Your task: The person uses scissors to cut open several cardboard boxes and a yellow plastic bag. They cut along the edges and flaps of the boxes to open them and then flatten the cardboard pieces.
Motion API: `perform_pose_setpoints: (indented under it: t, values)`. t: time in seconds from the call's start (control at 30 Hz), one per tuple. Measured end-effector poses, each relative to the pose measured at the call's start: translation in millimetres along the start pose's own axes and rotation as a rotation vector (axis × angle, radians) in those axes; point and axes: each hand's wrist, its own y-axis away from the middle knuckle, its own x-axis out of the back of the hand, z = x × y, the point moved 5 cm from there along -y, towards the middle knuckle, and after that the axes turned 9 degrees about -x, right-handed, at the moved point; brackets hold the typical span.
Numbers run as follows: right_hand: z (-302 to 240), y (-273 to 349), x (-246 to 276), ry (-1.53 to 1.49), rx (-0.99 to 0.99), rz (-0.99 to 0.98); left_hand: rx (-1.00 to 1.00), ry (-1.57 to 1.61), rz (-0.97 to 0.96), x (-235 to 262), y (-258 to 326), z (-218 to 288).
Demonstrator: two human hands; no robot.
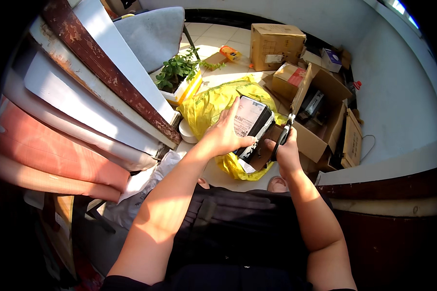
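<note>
Sunlit floor tiles (213, 34) fill the far end of what I'm looking down on, crowded with cardboard boxes (277, 46) and a potted green plant (178, 70) by a grey padded chair (153, 34); an open box (320, 114) sits just right of my hands. Below them a crumpled yellow plastic bag (213, 104) lies spread on the floor. My left hand (223, 136) is open and flat, fingers spread, palm pressing on the parcel (251, 127), a dark-wrapped package with a white label on top, held over the yellow bag between both hands. My right hand (287, 153) is clenched around the handle of a pair of scissors (284, 133), blades pointing up and away, right at the parcel's right edge; whether the blades touch the wrapping, I cannot tell. My right thumb rests against the parcel's lower corner. Both forearms come up from the lower edge, over my dark clothing, with bare toes (277, 184) just under the right wrist.
</note>
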Motion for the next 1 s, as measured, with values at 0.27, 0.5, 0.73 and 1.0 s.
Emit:
perform_pose_setpoints:
  t: [0.27, 0.5, 0.73, 1.0]
  values:
    - [-3, -3, -1, -0.027, -0.058, 0.028, -0.053, -0.222, 0.237, 12, -4, 6]
    - [-21, 20, -15, 0.434, 0.224, 0.203, -0.020, -0.809, 0.019, -19, -4, 39]
    - [3, -5, 0, 0.193, 0.037, 0.282, -0.191, -0.821, 0.061, -55, -3, 34]
    - [0, 6, -16, 0.498, 0.107, 0.269, -0.110, -0.664, 0.083, -42, 4, 18]
